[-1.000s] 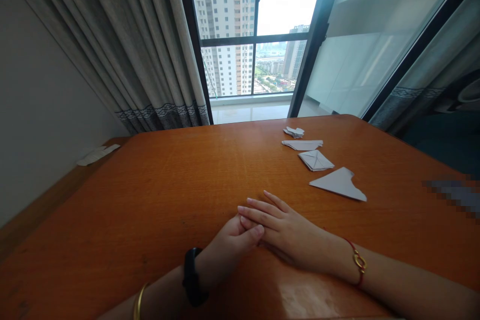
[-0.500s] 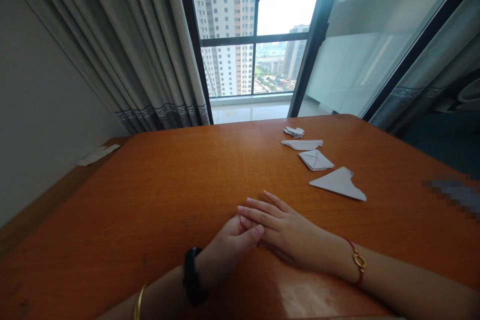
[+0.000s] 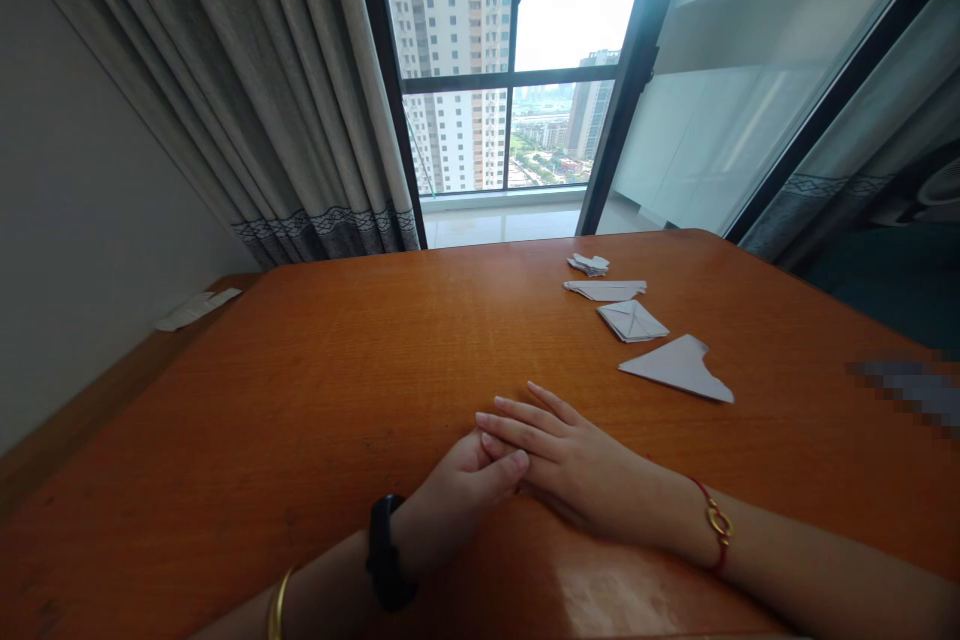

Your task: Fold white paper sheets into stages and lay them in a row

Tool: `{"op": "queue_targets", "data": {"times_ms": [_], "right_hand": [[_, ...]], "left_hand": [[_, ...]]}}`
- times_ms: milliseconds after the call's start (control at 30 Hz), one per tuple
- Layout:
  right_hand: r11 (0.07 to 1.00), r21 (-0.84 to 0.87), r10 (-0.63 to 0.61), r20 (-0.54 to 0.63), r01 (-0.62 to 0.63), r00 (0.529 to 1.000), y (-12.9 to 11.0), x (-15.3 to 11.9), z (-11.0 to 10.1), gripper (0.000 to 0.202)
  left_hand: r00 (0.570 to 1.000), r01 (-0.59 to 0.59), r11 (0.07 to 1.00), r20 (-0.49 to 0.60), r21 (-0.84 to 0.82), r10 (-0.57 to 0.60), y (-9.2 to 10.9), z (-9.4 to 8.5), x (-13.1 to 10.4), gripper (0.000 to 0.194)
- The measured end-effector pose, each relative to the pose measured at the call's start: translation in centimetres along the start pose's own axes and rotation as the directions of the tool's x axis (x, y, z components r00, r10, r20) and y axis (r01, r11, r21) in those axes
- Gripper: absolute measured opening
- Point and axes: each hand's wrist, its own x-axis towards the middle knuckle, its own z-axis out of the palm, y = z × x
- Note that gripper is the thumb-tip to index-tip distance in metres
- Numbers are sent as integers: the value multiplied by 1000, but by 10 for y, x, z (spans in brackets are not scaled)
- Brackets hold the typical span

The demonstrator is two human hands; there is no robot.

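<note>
My left hand (image 3: 466, 480), with a black wristband (image 3: 386, 552) and a gold bangle (image 3: 279, 605) behind it, clasps the fingers of my right hand. Its thumb lies over them, while its other fingers are mostly hidden underneath. My right hand (image 3: 581, 465) holds nothing, its fingers stretched out and slightly spread; a red cord bracelet (image 3: 718, 520) circles that wrist. Both rest at the near side of the wooden table (image 3: 360, 350). Beyond my right hand lies a folded white paper triangle (image 3: 681, 370), apart from the fingers.
Behind the triangle, a folded paper square (image 3: 632, 320), a long folded paper strip (image 3: 606, 290) and a small folded paper piece (image 3: 589, 265) lie in a row. White paper (image 3: 196, 310) lies on a ledge at left. A grey curtain (image 3: 322, 120) and window stand beyond the table.
</note>
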Motion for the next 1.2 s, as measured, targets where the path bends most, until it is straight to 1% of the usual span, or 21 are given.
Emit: {"op": "queue_targets", "data": {"times_ms": [133, 367, 533, 733, 933, 1200], "right_hand": [[1000, -5, 0, 6, 0, 1000, 0, 0, 0, 39], [1000, -10, -4, 16, 4, 1000, 0, -1, 0, 40], [1000, -21, -7, 1, 8, 1000, 1, -1, 2, 40], [1000, -21, -6, 1, 6, 1000, 1, -1, 2, 40], [1000, -18, -7, -7, 7, 1000, 1, -1, 2, 40], [1000, -25, 2, 2, -2, 1000, 0, -1, 1, 40]], "left_hand": [[1000, -23, 1000, 0, 4, 23, 1, 0, 0, 38], [1000, -12, 999, -13, 36, 12, 0, -2, -1, 37], [1000, -15, 999, -11, 35, 15, 0, 0, 0, 39], [1000, -4, 1000, 13, 28, 4, 2, 2, 0, 40], [999, 15, 997, -40, 81, -12, 0, -1, 0, 43], [1000, 15, 998, 9, 60, -16, -1, -2, 0, 40]]}}
